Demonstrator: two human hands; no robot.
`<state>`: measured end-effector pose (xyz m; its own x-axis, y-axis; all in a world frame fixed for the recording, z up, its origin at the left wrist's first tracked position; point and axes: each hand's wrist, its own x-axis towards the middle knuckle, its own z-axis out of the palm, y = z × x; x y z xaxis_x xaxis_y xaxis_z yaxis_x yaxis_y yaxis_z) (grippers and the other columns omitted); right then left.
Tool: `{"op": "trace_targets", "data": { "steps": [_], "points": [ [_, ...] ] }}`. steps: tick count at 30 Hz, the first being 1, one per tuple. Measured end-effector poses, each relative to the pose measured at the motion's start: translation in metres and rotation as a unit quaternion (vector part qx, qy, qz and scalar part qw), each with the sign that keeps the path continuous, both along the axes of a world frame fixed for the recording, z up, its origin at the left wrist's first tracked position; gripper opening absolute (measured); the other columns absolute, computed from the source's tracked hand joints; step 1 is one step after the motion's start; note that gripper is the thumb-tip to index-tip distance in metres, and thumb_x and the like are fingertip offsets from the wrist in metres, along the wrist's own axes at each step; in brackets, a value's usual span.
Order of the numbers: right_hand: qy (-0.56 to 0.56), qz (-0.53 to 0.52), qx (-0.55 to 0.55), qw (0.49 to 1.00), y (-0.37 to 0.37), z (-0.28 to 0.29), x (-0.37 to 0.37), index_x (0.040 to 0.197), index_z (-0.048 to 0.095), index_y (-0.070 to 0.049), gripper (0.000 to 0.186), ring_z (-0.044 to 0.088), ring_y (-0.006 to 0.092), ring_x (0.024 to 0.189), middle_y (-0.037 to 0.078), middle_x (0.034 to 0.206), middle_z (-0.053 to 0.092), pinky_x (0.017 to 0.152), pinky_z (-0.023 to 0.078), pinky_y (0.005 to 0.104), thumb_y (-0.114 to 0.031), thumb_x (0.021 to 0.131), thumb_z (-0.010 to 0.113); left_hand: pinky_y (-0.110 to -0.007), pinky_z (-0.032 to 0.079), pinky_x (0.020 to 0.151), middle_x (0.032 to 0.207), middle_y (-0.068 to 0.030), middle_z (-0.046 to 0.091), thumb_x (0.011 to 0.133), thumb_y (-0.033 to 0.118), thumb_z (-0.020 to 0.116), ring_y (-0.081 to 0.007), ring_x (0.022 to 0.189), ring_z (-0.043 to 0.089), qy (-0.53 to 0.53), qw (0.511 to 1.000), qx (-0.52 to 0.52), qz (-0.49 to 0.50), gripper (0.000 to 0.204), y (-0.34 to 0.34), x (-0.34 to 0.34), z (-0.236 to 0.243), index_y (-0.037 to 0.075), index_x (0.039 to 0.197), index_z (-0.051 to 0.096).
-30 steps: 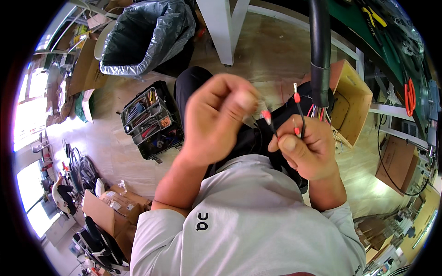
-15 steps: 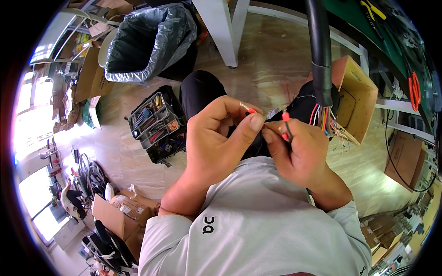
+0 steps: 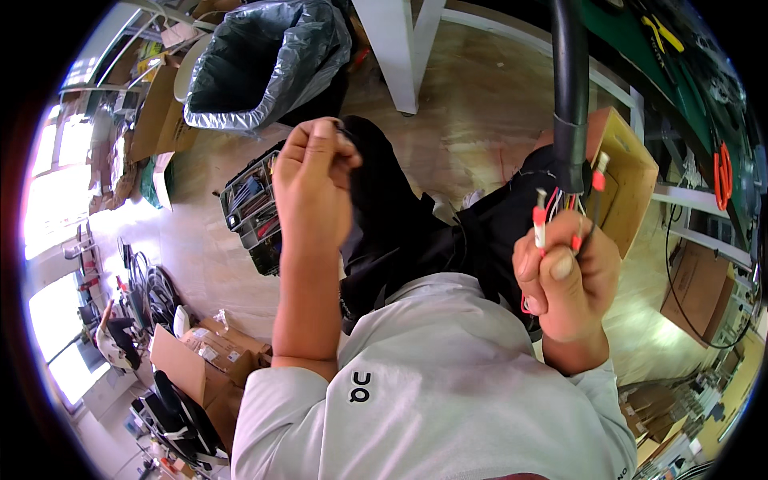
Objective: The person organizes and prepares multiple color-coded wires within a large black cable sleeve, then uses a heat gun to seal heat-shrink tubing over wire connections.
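My right hand (image 3: 572,276) is closed round several short wires whose ends have red sleeves and metal terminals. One terminal end (image 3: 540,224) with a red and white sleeve stands up from the fingers, and another red-sleeved terminal (image 3: 599,178) sticks up beside the thick black cable (image 3: 570,104). Loose coloured wires (image 3: 570,204) come out of that cable's lower end, just behind the hand. Off to the left, my left hand (image 3: 316,168) is raised with thumb and fingers pinched together. A small dark thing shows at its fingertips, too blurred to name.
A toolbox (image 3: 252,212) with compartments sits on the floor, partly behind my left hand. Behind it stands a bin (image 3: 264,72) with a grey liner. At right are a wooden box (image 3: 632,184) and a green-topped bench (image 3: 616,40) with pliers (image 3: 662,34). Cardboard boxes (image 3: 220,352) stand lower left.
My hands have parted from their shared hold on the wires. The left has swung left and up; the right has moved right, taking the red-sleeved wires with it.
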<state>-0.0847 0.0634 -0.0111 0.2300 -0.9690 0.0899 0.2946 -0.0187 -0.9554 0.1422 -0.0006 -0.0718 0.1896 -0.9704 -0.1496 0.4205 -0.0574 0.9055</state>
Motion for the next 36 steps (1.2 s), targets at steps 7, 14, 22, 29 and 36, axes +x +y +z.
{"op": "trace_targets", "data": {
  "steps": [7, 14, 22, 29, 36],
  "points": [
    [0.117, -0.092, -0.015, 0.989, 0.014, -0.009, 0.007, 0.088, 0.050, 0.005, 0.017, 0.041, 0.0051, 0.043, 0.010, 0.064, 0.058, 0.040, 0.035, 0.0198, -0.011, 0.090, 0.047, -0.023, 0.046, 0.066, 0.083, -0.0083, 0.062, 0.093, 0.017, 0.048, -0.0119, 0.070, 0.056, -0.103, 0.985, 0.094, 0.106, 0.024, -0.065, 0.100, -0.061, -0.003, 0.102, 0.057],
    [0.197, -0.140, 0.082, 0.967, 0.012, -0.014, 0.008, 0.084, 0.050, -0.002, 0.021, 0.035, 0.0058, 0.040, 0.001, 0.054, 0.042, 0.038, 0.029, 0.0187, -0.021, 0.091, 0.047, -0.030, 0.045, 0.053, 0.072, -0.0062, 0.061, 0.074, 0.003, 0.053, -0.0161, 0.061, 0.057, -0.122, 0.945, 0.183, 0.240, 0.025, -0.144, 0.162, -0.081, 0.003, 0.095, 0.067],
    [0.288, -0.055, 0.087, 0.952, -0.013, 0.008, 0.042, 0.083, 0.051, -0.004, 0.022, 0.035, 0.0059, 0.042, 0.000, 0.052, 0.040, 0.037, 0.027, 0.0193, -0.024, 0.092, 0.048, -0.027, 0.047, 0.057, 0.080, -0.0090, 0.064, 0.078, 0.001, 0.057, -0.0143, 0.062, 0.057, -0.118, 0.929, 0.102, 0.336, 0.024, -0.134, 0.183, -0.087, -0.002, 0.101, 0.063],
    [0.284, -0.021, 0.109, 0.953, -0.025, -0.001, 0.038, 0.085, 0.053, -0.006, 0.018, 0.036, 0.0065, 0.041, 0.000, 0.052, 0.042, 0.036, 0.028, 0.0198, -0.022, 0.092, 0.049, -0.028, 0.048, 0.055, 0.079, -0.0108, 0.063, 0.087, 0.010, 0.051, -0.0144, 0.061, 0.057, -0.010, 0.949, 0.120, 0.292, 0.019, -0.139, 0.193, -0.089, -0.004, 0.095, 0.060],
    [0.257, -0.038, 0.057, 0.964, -0.021, -0.009, 0.034, 0.081, 0.050, -0.004, 0.018, 0.033, 0.0056, 0.038, -0.001, 0.049, 0.037, 0.035, 0.026, 0.0198, -0.018, 0.092, 0.046, -0.032, 0.046, 0.047, 0.064, -0.0101, 0.062, 0.072, 0.002, 0.065, -0.0197, 0.051, 0.058, -0.230, 0.890, 0.092, 0.383, 0.005, -0.214, 0.212, -0.120, 0.001, 0.075, 0.061]
  ]
}}
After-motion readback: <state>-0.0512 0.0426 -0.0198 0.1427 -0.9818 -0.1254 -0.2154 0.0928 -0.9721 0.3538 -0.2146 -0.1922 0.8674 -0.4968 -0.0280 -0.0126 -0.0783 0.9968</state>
